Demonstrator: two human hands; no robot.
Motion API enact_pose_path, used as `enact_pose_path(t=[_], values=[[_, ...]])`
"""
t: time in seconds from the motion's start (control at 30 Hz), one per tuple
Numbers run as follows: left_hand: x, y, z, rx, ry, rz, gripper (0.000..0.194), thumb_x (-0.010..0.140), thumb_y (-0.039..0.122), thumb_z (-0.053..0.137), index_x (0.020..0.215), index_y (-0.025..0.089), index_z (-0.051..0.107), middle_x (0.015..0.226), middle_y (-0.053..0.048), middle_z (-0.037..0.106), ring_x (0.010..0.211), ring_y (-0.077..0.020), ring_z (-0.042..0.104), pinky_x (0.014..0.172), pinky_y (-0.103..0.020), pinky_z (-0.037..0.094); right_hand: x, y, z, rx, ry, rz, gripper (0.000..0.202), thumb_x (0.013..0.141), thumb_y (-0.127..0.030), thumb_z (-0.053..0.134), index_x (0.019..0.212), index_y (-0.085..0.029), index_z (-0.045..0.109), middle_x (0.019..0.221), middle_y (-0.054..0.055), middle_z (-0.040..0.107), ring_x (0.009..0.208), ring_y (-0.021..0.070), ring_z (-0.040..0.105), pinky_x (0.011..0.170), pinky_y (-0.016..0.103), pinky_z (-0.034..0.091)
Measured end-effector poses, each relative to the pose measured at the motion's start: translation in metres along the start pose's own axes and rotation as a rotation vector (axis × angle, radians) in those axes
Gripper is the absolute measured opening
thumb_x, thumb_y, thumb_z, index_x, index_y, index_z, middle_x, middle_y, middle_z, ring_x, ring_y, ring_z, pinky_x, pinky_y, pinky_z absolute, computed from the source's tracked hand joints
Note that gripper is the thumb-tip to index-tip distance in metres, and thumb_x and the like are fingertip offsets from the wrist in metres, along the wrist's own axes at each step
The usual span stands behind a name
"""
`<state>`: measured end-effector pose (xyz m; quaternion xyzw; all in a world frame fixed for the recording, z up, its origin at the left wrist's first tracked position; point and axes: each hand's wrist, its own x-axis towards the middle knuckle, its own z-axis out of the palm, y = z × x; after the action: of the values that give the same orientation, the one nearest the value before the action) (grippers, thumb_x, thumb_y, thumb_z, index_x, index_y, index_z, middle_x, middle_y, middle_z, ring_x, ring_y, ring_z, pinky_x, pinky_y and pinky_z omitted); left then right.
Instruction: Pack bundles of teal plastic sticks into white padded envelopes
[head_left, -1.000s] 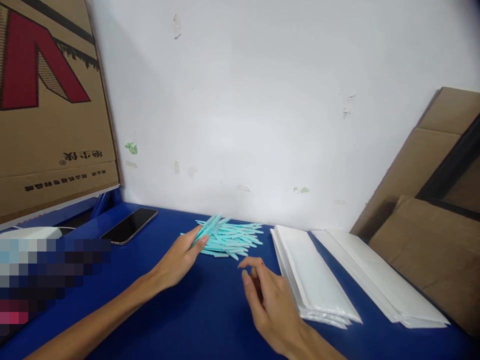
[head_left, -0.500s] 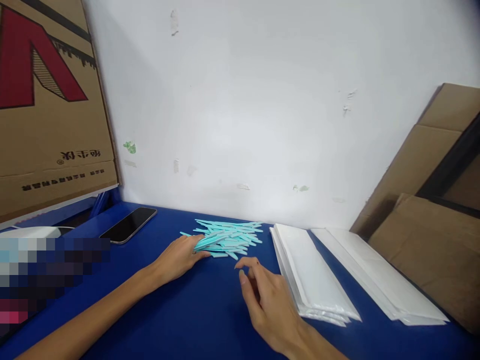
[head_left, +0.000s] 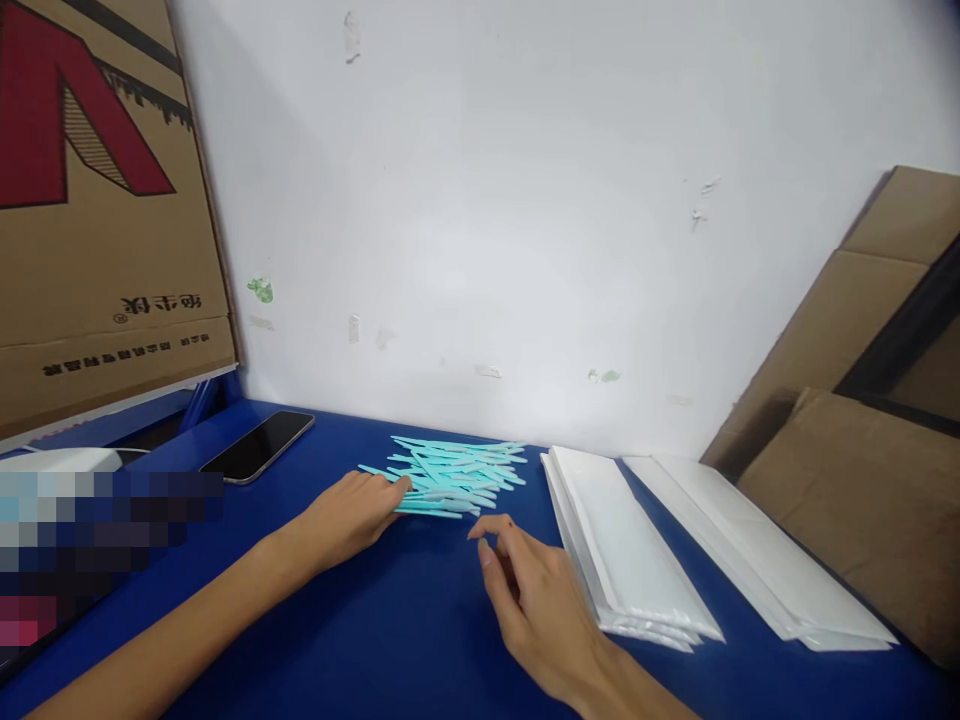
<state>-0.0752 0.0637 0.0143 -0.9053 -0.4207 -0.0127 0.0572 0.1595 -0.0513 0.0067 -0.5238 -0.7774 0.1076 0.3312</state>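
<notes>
A loose pile of slim turquoise sticks point(head_left: 457, 465) with tapered ends lies on the blue table; their exact kind is unclear. My left hand point(head_left: 360, 515) is closed round the left ends of several sticks at the pile's front edge. Those sticks point right and lie low against the pile, while the fingertips are partly hidden. My right hand point(head_left: 532, 605) hovers just right of the pile's front, empty, its fingers loosely curled and the thumb apart from the palm. Right beside it is a stack of flat white packets point(head_left: 622, 540) in clear plastic.
A second white stack point(head_left: 757, 550) lies farther right, near leaning brown cardboard point(head_left: 855, 510). A phone point(head_left: 259, 447) rests at the back left of the blue table point(head_left: 390, 640). A large printed carton point(head_left: 112, 250) stands at left, and a white wall point(head_left: 480, 220) rises behind.
My left hand has lowered the raised bunch of sticks to the front of the pile and moved slightly left, turning palm down. The right hand has barely moved.
</notes>
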Motion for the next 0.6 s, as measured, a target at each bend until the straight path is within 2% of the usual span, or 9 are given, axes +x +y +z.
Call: enact_pose_path(t=[0.07,0.17,0.3,0.43,0.6], values=[[-0.002,0.003,-0.003,0.092,0.000,0.046,0.025,0.097,0.015,0.044,0.117,0.015,0.059,0.087,-0.012,0.071,0.080,-0.0310,0.069,0.069,-0.038,0.049,0.000,0.000,0.000,0.000,-0.010,0.005,0.022,0.101,-0.028,0.035,0.118,-0.028,0.050,0.069,-0.006,0.053,0.051,0.0119,0.046,0.053,0.026,0.029],[-0.003,0.007,-0.004,0.175,0.015,0.115,0.019,0.095,0.013,0.046,0.108,0.014,0.060,0.087,-0.010,0.070,0.076,-0.0285,0.069,0.065,-0.035,0.050,-0.001,0.001,0.001,-0.008,-0.018,0.011,0.022,0.101,-0.029,0.035,0.117,-0.028,0.050,0.070,-0.006,0.054,0.052,0.0119,0.047,0.053,0.026,0.029],[0.003,0.012,0.008,0.264,0.088,0.117,0.015,0.095,0.014,0.047,0.097,0.012,0.061,0.095,-0.014,0.067,0.068,-0.0231,0.069,0.056,-0.030,0.048,-0.001,0.001,0.001,-0.028,-0.017,0.007,0.024,0.101,-0.028,0.035,0.120,-0.029,0.049,0.070,-0.006,0.055,0.053,0.0123,0.049,0.054,0.026,0.029],[0.007,0.014,0.020,0.287,0.132,0.105,0.018,0.094,0.015,0.046,0.103,0.010,0.061,0.113,-0.019,0.063,0.079,-0.0254,0.070,0.054,-0.029,0.047,-0.001,0.001,0.001,-0.045,-0.018,-0.003,0.024,0.101,-0.028,0.035,0.120,-0.029,0.049,0.070,-0.006,0.055,0.053,0.0125,0.050,0.056,0.027,0.030],[-0.001,0.010,0.010,0.224,0.145,0.136,0.013,0.096,0.018,0.045,0.098,0.015,0.058,0.099,-0.009,0.064,0.076,-0.0219,0.068,0.054,-0.027,0.042,0.000,0.001,0.000,-0.046,-0.011,-0.002,0.023,0.101,-0.028,0.035,0.118,-0.030,0.050,0.070,-0.006,0.055,0.052,0.0129,0.050,0.057,0.027,0.030]])
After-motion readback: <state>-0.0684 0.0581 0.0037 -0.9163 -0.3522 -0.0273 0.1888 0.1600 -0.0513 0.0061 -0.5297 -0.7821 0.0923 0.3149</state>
